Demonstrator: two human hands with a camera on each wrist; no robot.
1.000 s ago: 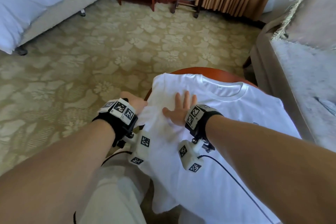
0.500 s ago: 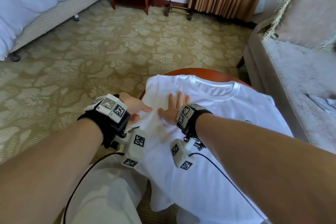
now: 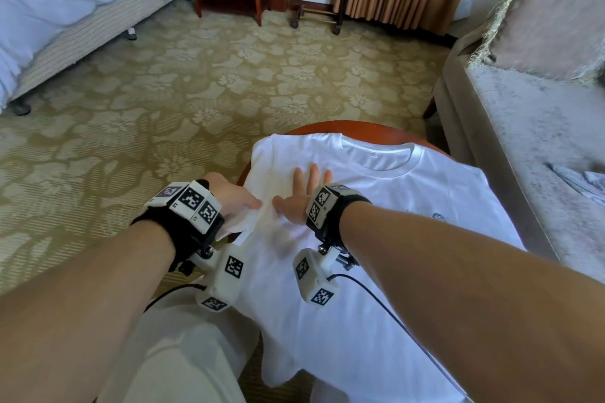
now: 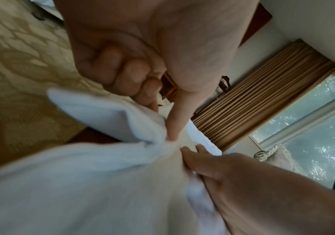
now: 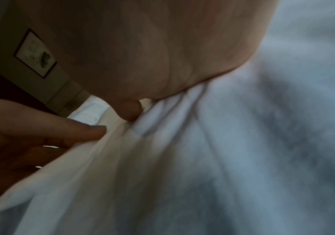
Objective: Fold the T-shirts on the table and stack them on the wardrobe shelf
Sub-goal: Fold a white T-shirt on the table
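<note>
Left hand [image 3: 235,199]: thumb and curled fingers pinching the sleeve [image 4: 110,114] of the white T-shirt [image 3: 376,222], bunching the cloth at the thumb tip.
Right hand [image 3: 302,196]: flat on the shirt just beside the left thumb, fingers straight and close together, palm pressing the fabric down.
T-shirt: spread face up under both hands, collar [image 3: 389,157] beyond the fingertips, hem hanging off the near edge.
Table [image 3: 327,127]: round, dark wood, its rim showing past the collar.
Beyond: patterned carpet [image 3: 196,82].
</note>
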